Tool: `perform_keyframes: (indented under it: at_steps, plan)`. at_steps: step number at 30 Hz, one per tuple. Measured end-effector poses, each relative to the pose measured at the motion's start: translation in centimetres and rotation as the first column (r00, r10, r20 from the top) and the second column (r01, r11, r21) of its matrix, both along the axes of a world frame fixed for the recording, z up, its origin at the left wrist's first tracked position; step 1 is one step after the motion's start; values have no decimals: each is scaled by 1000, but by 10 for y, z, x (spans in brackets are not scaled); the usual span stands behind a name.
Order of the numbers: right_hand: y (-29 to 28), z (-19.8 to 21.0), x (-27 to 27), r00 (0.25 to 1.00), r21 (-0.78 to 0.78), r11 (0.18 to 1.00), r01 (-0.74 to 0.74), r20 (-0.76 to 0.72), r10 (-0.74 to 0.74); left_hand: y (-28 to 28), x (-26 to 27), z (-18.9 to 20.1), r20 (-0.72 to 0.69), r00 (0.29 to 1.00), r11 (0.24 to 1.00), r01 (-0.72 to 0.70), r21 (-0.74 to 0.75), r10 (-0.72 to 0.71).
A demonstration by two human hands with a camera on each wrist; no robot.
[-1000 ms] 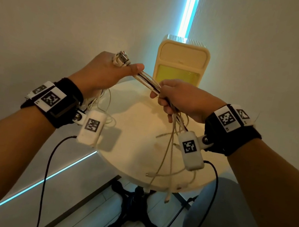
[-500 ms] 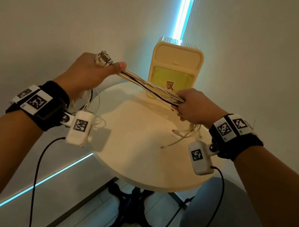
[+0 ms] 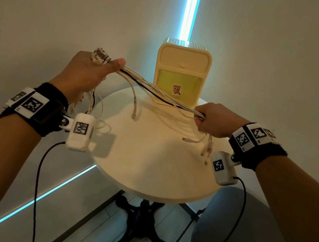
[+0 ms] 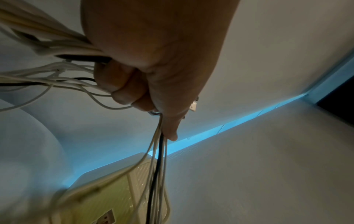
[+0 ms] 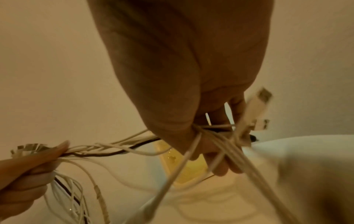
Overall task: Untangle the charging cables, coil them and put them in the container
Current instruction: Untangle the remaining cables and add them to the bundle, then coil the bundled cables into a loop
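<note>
The round table [image 3: 145, 171] stands in the corner, and at its far edge stands the container [image 3: 183, 65], a cream box with a yellow drawer that looks closed. Nothing seems to be stored in it yet, so I judge the task is in an early part: the cables are combed straight, but separating, coiling and storing are all left.

The bundle of charging cables [image 3: 159, 91], mostly white with one black, stretches in the air above the table between both hands. The left hand [image 3: 85, 78] grips it at the far left, with the USB plugs [image 3: 100, 56] sticking out above the thumb. The right hand [image 3: 214, 120] is closed around the bundle near its other end, and short ends with small connectors [image 3: 188, 140] hang below it.

Compared with a second ago, the hands are much wider apart; the right hand has slid along the bundle to the right, and one white end [image 3: 134, 114] now hangs free in the middle.
</note>
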State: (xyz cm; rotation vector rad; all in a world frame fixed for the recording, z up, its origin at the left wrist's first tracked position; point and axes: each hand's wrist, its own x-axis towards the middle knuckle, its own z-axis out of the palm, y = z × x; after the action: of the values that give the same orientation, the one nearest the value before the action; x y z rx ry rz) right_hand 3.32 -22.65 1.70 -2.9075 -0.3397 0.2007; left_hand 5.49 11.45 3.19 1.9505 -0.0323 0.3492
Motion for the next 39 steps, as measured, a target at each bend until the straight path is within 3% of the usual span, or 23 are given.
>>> perform_keyframes:
  at_steps: [7, 15, 20, 24, 29, 33, 36, 39]
  plan:
    - [-6, -2, 0, 995, -84, 996, -26, -100, 18, 0, 2, -4, 9, 1000, 999, -29, -32, 29]
    - [-13, -6, 6, 994, 12, 999, -30, -106, 31, -3, -3, -5, -22, 1000, 1000, -5, -6, 5]
    - [-12, 23, -5, 977, 285, 959, 4, -204, 56, -7, -10, -8, -41, 999, 999, 16, 49, -14]
    - [20, 55, -14, 998, 565, 823, -58, 11, 63, -21, -20, -2, -39, 999, 994, 41, 103, -37]
    - [83, 52, -18, 965, 476, 841, -257, 76, 252, -52, -35, 13, 18, 987, 975, 157, 160, -162]
    - [86, 54, -22, 958, 654, 713, -254, 69, 278, -65, -42, 27, 77, 965, 950, 231, 211, -252]
    - [70, 60, -19, 948, 493, 815, -305, 241, 209, -73, -43, 32, 108, 960, 956, 240, 168, -259]
    - [43, 58, -10, 947, 306, 930, -205, 304, 109, -69, -36, 32, 139, 977, 985, 166, -42, -158]
